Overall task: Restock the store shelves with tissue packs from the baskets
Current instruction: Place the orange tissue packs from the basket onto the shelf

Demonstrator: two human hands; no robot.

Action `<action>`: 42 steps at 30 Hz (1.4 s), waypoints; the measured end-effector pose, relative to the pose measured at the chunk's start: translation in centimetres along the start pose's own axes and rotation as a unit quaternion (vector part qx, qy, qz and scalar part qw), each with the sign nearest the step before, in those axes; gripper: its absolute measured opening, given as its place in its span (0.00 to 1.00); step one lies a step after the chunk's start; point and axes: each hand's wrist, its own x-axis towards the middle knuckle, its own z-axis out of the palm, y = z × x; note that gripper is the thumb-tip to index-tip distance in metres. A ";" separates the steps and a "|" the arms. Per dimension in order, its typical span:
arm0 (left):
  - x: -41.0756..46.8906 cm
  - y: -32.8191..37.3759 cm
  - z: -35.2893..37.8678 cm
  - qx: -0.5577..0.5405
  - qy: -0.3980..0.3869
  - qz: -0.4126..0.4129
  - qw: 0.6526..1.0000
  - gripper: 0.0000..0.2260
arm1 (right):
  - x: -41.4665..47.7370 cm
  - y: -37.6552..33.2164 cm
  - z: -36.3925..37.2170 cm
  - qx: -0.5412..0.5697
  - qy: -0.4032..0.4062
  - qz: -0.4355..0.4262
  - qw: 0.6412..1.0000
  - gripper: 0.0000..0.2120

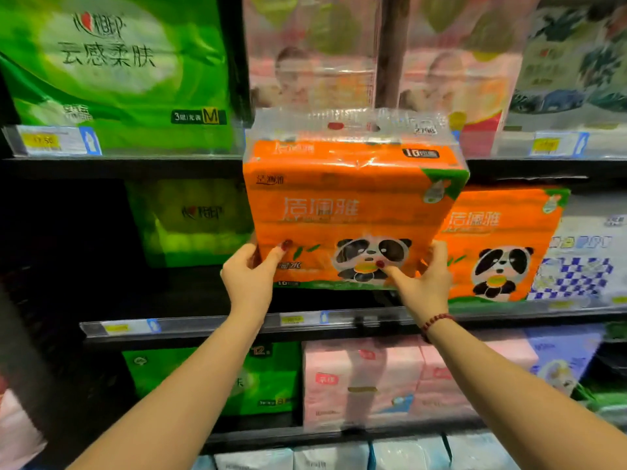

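The orange tissue pack, printed with a panda, is held upright in the air in front of the middle shelf, with its lower edge above that shelf's front rail. Its clear plastic handle flap reaches up over the edge of the upper shelf and covers the bottoms of the pink packs standing there. Its right side overlaps a second orange panda pack that stands on the middle shelf, just beside and behind it.

A blue-and-white checked pack stands right of that one. To the left of the held pack, set back in the dark bay, is a green pack. A large green pack fills the upper shelf at left, and a floral pack stands at upper right. Below the rail are another green pack and pale pink packs. Yellow price tags sit in the shelf rails.

The left grip clasps the pack's lower left corner, thumb on the front face and fingers hidden behind. The right grip clasps the lower right corner, thumb pressed by the panda. Both forearms reach up and forward, and a bead bracelet circles the right wrist.
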 end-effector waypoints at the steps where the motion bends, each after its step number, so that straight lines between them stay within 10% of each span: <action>1: 0.1 -0.8 0.3 0.005 0.000 -0.006 1.000 0.10 | 0.3 0.7 0.3 -0.004 0.006 0.008 1.000 0.28; 24: 1.0 -8.2 1.9 0.139 -0.032 -0.090 0.986 0.03 | 0.6 7.6 2.8 -0.136 -0.050 0.085 0.986 0.20; 29: 1.0 -9.2 1.9 0.181 -0.090 -0.073 0.977 0.20 | 1.1 7.5 3.9 -0.165 -0.048 0.097 0.980 0.24; 35: 1.3 -9.9 0.8 0.246 -0.212 -0.027 0.945 0.52 | 1.2 6.9 5.3 -0.211 -0.092 0.035 0.973 0.57; 42: 2.9 -10.9 1.4 0.332 -0.240 0.059 0.911 0.51 | 2.0 7.8 5.9 -0.343 -0.128 -0.077 0.928 0.53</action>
